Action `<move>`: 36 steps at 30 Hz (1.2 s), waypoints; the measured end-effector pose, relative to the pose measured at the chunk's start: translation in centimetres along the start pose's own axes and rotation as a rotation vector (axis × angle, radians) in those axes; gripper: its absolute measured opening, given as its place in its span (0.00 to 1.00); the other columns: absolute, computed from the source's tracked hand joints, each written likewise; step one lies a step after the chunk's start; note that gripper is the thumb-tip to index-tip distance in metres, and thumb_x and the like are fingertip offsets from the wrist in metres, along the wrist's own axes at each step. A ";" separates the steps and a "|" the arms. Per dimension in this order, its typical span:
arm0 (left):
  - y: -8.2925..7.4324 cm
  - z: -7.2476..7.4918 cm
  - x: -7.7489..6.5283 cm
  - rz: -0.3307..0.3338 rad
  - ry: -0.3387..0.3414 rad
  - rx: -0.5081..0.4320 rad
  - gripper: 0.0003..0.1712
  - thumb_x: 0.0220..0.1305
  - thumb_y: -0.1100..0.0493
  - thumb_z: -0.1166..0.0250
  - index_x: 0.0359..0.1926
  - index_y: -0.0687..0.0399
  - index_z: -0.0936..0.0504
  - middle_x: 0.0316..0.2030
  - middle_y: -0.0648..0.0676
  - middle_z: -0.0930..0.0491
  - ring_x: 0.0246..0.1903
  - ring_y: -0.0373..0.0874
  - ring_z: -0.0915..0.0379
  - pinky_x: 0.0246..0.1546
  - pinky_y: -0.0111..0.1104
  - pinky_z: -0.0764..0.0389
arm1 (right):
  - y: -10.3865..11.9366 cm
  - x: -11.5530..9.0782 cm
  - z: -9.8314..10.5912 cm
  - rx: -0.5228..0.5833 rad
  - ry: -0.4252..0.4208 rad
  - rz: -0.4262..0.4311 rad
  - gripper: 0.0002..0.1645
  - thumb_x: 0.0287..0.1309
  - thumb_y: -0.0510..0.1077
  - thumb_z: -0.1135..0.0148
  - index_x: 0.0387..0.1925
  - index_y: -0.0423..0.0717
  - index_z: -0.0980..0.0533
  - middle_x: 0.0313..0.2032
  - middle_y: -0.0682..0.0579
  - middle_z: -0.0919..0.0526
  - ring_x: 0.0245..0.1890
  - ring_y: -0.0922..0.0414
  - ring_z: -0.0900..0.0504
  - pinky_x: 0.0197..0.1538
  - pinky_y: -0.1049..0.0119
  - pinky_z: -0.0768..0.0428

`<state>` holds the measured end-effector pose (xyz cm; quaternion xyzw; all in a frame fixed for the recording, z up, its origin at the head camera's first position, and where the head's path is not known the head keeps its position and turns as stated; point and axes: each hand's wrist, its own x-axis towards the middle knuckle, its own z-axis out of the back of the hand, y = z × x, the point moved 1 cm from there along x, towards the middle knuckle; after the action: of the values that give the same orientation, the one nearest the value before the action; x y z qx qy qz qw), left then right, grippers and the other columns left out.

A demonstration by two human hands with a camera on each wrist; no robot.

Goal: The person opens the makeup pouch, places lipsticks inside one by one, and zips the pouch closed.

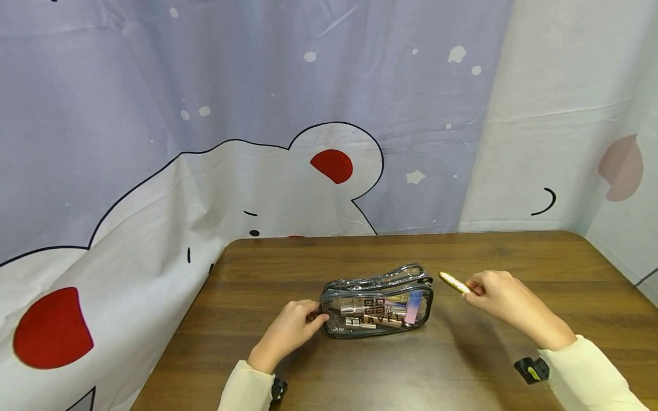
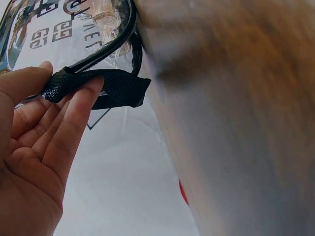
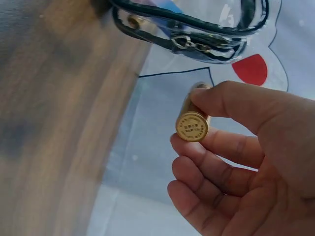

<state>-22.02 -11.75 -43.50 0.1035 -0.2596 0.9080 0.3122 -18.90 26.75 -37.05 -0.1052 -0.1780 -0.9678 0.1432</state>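
A clear cosmetic bag (image 1: 377, 302) with black trim and the word TRAVEL stands on the wooden table, several makeup tubes (image 1: 360, 323) visible inside. My left hand (image 1: 292, 331) is at its left end; in the left wrist view, thumb and fingers pinch the black fabric tab (image 2: 120, 87) there. To the right of the bag, my right hand (image 1: 498, 294) holds a slim, shiny gold cosmetic tube (image 1: 453, 282) between thumb and fingers, raised over the table and pointing toward the bag. The right wrist view shows the tube's round end (image 3: 192, 127), with small print on it. Bag and tube are apart.
The brown table (image 1: 288, 260) ends at the back against a hanging curtain (image 1: 247, 74) printed with white cartoon shapes and red patches. More of the curtain hangs along the left and right sides. A pink and blue item (image 1: 413, 307) shows inside the bag's right part.
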 end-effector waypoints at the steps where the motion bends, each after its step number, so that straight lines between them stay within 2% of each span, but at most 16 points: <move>1: 0.0 0.0 0.0 0.000 0.001 0.000 0.15 0.59 0.55 0.38 0.18 0.46 0.31 0.16 0.41 0.38 0.15 0.29 0.46 0.14 0.22 0.42 | 0.1 0.1 0.1 -0.005 -0.020 0.013 0.02 0.45 0.40 0.39 0.25 0.46 0.21 0.17 0.61 0.31 0.19 0.64 0.37 0.21 0.70 0.38; 12: 0.0 0.0 0.0 0.019 0.010 0.003 0.13 0.59 0.54 0.38 0.19 0.46 0.30 0.16 0.41 0.37 0.15 0.30 0.45 0.15 0.22 0.41 | 1.7 1.5 1.2 -0.037 -0.185 0.193 0.06 0.44 0.39 0.33 0.29 0.44 0.20 0.21 0.61 0.26 0.24 0.62 0.30 0.27 0.65 0.30; 16: 0.0 0.0 0.0 0.019 0.012 -0.006 0.12 0.59 0.54 0.39 0.20 0.46 0.29 0.16 0.41 0.36 0.15 0.30 0.45 0.14 0.22 0.40 | 2.7 2.0 1.3 -0.036 -0.230 0.273 0.09 0.43 0.37 0.32 0.31 0.41 0.20 0.24 0.57 0.23 0.26 0.59 0.27 0.29 0.63 0.28; 22: -0.1 0.1 0.0 0.017 0.010 -0.009 0.12 0.59 0.54 0.39 0.20 0.46 0.29 0.17 0.41 0.36 0.15 0.30 0.45 0.15 0.22 0.40 | 4.3 2.7 1.5 -0.034 -0.174 0.318 0.13 0.47 0.37 0.35 0.39 0.40 0.20 0.30 0.53 0.22 0.32 0.58 0.26 0.33 0.62 0.27; 29: -0.1 0.0 0.0 0.018 0.007 0.001 0.14 0.59 0.54 0.39 0.19 0.46 0.30 0.17 0.41 0.36 0.16 0.30 0.44 0.16 0.22 0.40 | 5.7 3.4 1.2 -0.055 -0.149 0.377 0.13 0.47 0.37 0.35 0.39 0.40 0.20 0.29 0.55 0.23 0.32 0.58 0.27 0.35 0.63 0.28; 36: 0.1 -0.1 0.0 0.018 0.005 -0.004 0.14 0.59 0.54 0.39 0.19 0.46 0.30 0.17 0.41 0.36 0.16 0.30 0.44 0.15 0.22 0.40 | 6.5 3.9 0.9 -0.066 -0.098 0.396 0.11 0.49 0.36 0.36 0.38 0.42 0.20 0.30 0.55 0.23 0.33 0.58 0.28 0.36 0.63 0.28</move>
<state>-22.04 -11.75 -43.64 0.0985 -0.2618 0.9104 0.3049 -20.40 20.31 -33.18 -0.1899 -0.1289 -0.9198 0.3183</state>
